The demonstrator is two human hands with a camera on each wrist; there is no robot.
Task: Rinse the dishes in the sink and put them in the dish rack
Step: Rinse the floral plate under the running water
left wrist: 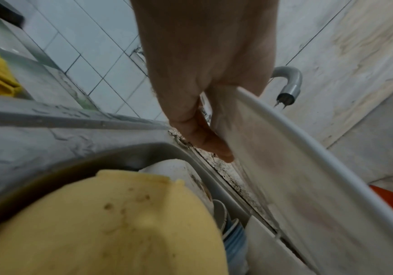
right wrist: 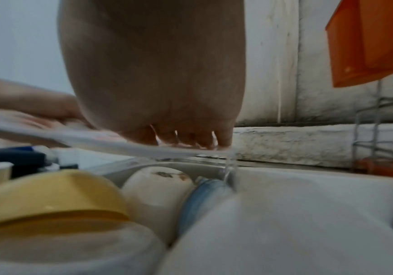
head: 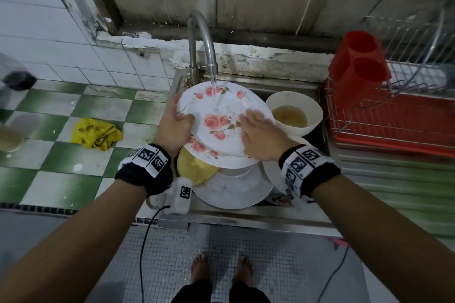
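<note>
A white plate with pink roses (head: 219,118) is tilted under the running tap (head: 204,39), over the sink (head: 246,216). My left hand (head: 176,119) grips its left rim, thumb on top and fingers beneath (left wrist: 205,137). My right hand (head: 258,130) lies flat on the plate's right side with straight fingers (right wrist: 191,137). Water runs off the plate's edge (right wrist: 228,165). Below it lie a yellow bowl (head: 194,167), a white plate (head: 234,189) and a white bowl of brownish liquid (head: 294,113). The wire dish rack (head: 394,110) with a red tray stands to the right.
A red cutlery holder (head: 357,61) hangs on the rack's left end. A yellow cloth (head: 96,133) lies on the green and white tiled counter to the left. A cup (head: 9,138) sits at the far left edge. More dishes (right wrist: 158,189) fill the sink.
</note>
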